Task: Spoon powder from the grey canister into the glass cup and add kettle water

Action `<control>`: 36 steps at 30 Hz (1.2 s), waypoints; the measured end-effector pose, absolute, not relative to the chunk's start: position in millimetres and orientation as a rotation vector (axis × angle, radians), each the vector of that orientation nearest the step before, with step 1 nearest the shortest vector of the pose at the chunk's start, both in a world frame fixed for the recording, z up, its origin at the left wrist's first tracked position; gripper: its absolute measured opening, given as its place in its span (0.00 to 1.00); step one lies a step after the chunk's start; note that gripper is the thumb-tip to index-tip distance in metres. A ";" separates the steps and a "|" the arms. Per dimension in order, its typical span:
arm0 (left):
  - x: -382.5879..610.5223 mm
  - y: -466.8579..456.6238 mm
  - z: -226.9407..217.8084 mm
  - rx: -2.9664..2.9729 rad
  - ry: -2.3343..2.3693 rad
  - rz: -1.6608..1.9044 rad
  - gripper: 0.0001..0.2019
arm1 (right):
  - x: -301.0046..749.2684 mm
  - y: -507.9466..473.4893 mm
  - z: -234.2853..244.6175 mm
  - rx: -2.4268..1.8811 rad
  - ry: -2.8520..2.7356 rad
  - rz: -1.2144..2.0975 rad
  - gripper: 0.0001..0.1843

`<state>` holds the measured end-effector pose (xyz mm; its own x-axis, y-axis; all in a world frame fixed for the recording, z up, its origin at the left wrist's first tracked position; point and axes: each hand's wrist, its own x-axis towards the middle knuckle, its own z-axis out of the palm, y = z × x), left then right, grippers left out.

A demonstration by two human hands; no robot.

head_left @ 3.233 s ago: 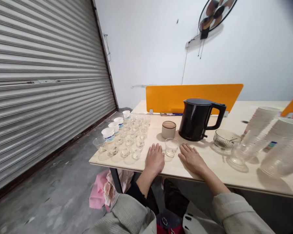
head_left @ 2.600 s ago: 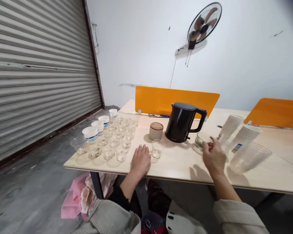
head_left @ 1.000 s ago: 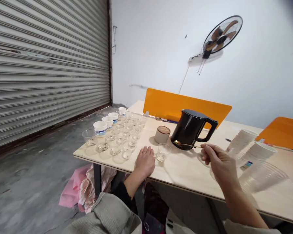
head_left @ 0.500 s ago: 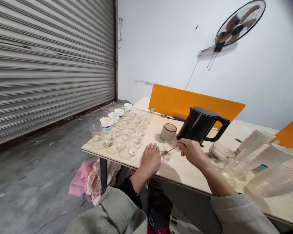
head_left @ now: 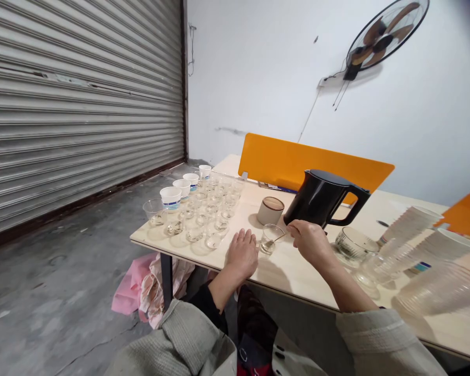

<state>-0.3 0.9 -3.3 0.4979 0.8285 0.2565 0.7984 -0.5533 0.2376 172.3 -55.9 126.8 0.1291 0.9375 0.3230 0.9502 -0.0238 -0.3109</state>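
Note:
My right hand [head_left: 311, 244] pinches the handle of a small spoon [head_left: 276, 241] whose bowl dips into a small clear glass cup [head_left: 269, 238] on the wooden table [head_left: 297, 266]. My left hand [head_left: 243, 254] lies flat on the table just left of that cup, fingers stretched out. A black electric kettle [head_left: 321, 198] stands right behind my right hand. A beige jar with a brown lid [head_left: 270, 210] sits behind the cup.
Rows of small clear cups [head_left: 207, 214] and white paper cups [head_left: 171, 197] fill the table's left end. A glass bowl [head_left: 352, 244] and lying stacks of plastic and paper cups [head_left: 423, 245] are at right. Orange dividers [head_left: 297, 162] stand behind. Pink cloth [head_left: 141, 290] lies below.
My right hand reached to the glass bowl, lifted the spoon out, carried it left and lowered it into the small cup. My left hand stayed flat on the table.

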 end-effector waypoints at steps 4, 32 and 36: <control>-0.7 0.4 -2.6 2.647 1.436 0.519 0.27 | 170.4 -57.1 126.2 -2.006 -1.789 -0.023 0.16; -0.4 1.5 -4.6 2.656 1.446 0.519 0.27 | 197.3 -100.1 144.9 -1.801 -1.516 -0.186 0.19; -0.1 2.1 -5.8 2.657 1.438 0.516 0.26 | 232.0 -132.2 157.8 -1.810 -1.251 -0.417 0.19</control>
